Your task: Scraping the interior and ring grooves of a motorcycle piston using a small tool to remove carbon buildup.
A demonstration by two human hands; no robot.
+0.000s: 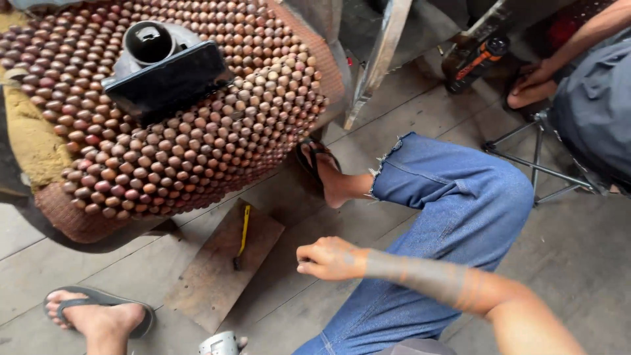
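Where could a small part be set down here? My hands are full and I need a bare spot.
Bare floor lies left of the brown board, and more right of the jeans knee. The beaded seat is crowded; the right hand hovers beside the board.

Soft daylight, mild shadows, sharp, slight edge stretch

Bottom edge cuts off a metal cylinder (pixel 219 344); left hand unseen.
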